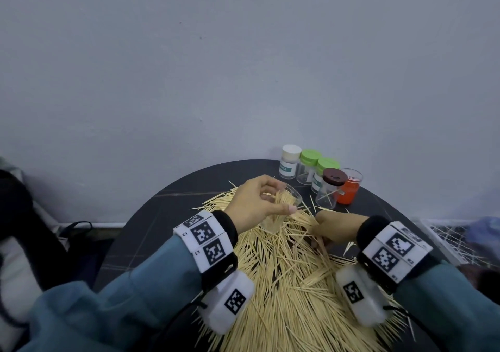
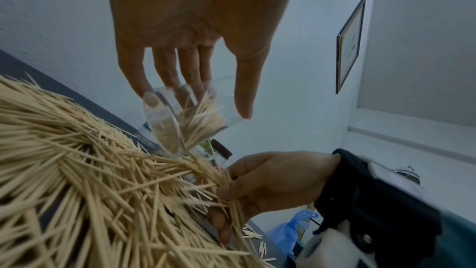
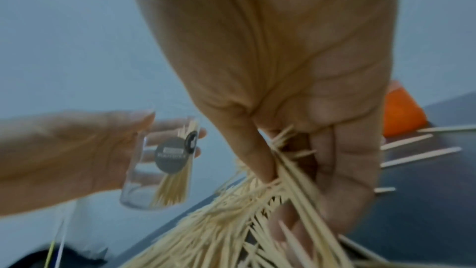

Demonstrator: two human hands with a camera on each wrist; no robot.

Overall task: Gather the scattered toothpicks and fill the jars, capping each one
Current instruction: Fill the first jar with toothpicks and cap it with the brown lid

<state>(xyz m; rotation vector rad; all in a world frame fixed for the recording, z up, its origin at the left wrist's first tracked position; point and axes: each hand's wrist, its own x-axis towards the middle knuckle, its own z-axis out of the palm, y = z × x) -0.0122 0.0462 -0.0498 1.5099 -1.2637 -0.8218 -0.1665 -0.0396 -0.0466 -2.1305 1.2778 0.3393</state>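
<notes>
A big heap of pale wooden toothpicks (image 1: 286, 278) covers the near part of the round black table (image 1: 151, 216). My left hand (image 1: 257, 203) holds a clear uncapped jar (image 1: 286, 203) tilted over the heap, partly filled with toothpicks; the jar (image 2: 185, 121) shows between fingers and thumb, and the jar (image 3: 159, 166) bears a round grey sticker. My right hand (image 1: 335, 230) sits just right of the jar, fingers curled round a bunch of toothpicks (image 3: 291, 172) at the top of the heap (image 2: 77, 180).
Several jars stand at the table's far right: a white-capped one (image 1: 290, 162), two green-capped ones (image 1: 311, 166), a brown-capped one (image 1: 331, 189) with a few sticks, and an orange-filled one (image 1: 350, 186). A wall rises right behind. A blue bag (image 2: 291, 229) lies beyond the table's edge.
</notes>
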